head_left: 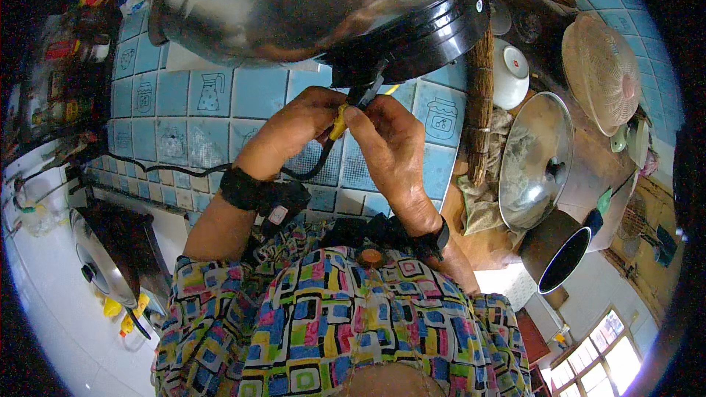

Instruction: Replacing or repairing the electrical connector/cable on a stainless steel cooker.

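Close under the black base (423, 48) of a large shiny metal wok or pan (294, 0), my two hands are together. My left hand (305, 117) is closed around the end of a black power cord (321, 162), its fingertips partly hidden. A yellow piece (339, 123), perhaps tape or a sleeve, sits on the cord between my hands. My right hand (390, 136) pinches the same spot, thumb against the yellow piece and the black fitting (364, 94) above it. Whether the fitting is joined to the base, I cannot tell. From there the cord bends down and runs off left.
A blue tiled counter (254, 92) lies beneath. To the right are a straw brush (482, 110), a white bowl (510, 73), a glass lid (537, 162), a dark pot (555, 254) and a woven strainer (601, 73). Another lidded pot (103, 250) stands at lower left.
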Available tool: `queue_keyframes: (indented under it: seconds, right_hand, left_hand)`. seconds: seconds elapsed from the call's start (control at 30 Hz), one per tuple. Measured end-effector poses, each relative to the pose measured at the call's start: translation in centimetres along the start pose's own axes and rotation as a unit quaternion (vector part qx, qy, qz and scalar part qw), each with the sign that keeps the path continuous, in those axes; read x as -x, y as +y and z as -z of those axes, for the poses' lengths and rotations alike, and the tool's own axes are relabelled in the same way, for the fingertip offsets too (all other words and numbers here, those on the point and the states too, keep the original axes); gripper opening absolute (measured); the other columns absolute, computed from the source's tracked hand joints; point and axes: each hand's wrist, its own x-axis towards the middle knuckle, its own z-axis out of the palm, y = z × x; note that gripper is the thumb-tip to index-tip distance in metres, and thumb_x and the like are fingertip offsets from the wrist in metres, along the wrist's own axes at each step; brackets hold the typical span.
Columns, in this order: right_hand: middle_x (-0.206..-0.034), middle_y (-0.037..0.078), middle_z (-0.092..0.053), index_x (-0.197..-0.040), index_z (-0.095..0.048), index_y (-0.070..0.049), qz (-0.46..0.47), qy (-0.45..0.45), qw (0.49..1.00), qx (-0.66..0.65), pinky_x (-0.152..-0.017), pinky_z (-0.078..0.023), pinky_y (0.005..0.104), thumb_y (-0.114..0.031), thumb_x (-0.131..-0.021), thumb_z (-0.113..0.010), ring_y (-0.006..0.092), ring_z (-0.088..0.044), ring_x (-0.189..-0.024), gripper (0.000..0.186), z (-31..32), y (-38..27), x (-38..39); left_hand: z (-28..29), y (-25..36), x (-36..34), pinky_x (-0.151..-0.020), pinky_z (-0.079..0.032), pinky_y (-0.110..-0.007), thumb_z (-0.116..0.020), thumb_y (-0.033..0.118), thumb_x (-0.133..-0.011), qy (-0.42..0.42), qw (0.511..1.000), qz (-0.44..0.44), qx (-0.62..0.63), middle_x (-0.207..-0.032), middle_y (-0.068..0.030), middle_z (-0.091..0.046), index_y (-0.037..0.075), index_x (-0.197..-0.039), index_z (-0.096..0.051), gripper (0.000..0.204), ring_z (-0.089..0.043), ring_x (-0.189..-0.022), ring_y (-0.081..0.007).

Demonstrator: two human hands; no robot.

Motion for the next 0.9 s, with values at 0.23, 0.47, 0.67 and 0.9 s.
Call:
queue_keyframes:
  seconds: [0.23, 0.47, 0.67, 0.9]
  right_hand:
    - [-0.068, 0.012, -0.049, -0.073, -0.052, 0.002, 0.050, -0.004, 0.999, 0.020, -0.048, -0.040, 0.0268, -0.021, -0.071, -0.063, 0.0179, -0.049, -0.057, 0.026, -0.1, 0.6, -0.2]
    - [-0.071, 0.012, -0.051, -0.077, -0.054, 0.002, -0.008, -0.008, 1.000, -0.009, -0.045, -0.039, 0.0263, -0.022, -0.071, -0.063, 0.0155, -0.048, -0.050, 0.026, -0.1, -0.7, 0.0]
    - [-0.073, 0.012, -0.052, -0.078, -0.055, 0.003, 0.021, -0.005, 1.000, 0.022, -0.043, -0.038, 0.0263, -0.022, -0.070, -0.064, 0.0153, -0.049, -0.048, 0.027, 0.1, -0.1, -0.2]
    - [-0.073, 0.013, -0.053, -0.078, -0.055, 0.003, -0.011, -0.007, 0.999, 0.051, -0.044, -0.039, 0.0269, -0.022, -0.070, -0.064, 0.0165, -0.050, -0.049, 0.027, 0.1, -0.8, -0.1]
  left_hand:
    - [0.6, 1.3, 0.2, -0.051, -0.041, -0.022, -0.052, 0.013, -0.074, -0.095, 0.989, -0.038, -0.110, -0.068, -0.0035, -0.056, 0.000, -0.089, -0.056, 0.020, -0.051, -0.057, -0.0108]
    - [-0.6, 2.8, 1.7, -0.063, -0.044, -0.023, -0.053, 0.007, -0.075, 0.055, 0.998, -0.010, -0.040, -0.082, -0.0055, -0.057, -0.002, -0.095, -0.053, 0.021, -0.054, -0.069, -0.0120]
    - [-2.2, 2.4, 2.2, -0.063, -0.044, -0.023, -0.053, 0.009, -0.077, 0.127, 0.989, -0.079, 0.013, -0.083, -0.0053, -0.056, -0.001, -0.095, -0.051, 0.021, -0.054, -0.071, -0.0114]
    - [-2.3, 2.5, 2.5, -0.059, -0.039, -0.019, -0.043, 0.015, -0.083, 0.132, 0.983, -0.085, -0.090, -0.083, -0.0008, -0.052, 0.002, -0.098, -0.050, 0.020, -0.048, -0.067, -0.0073]
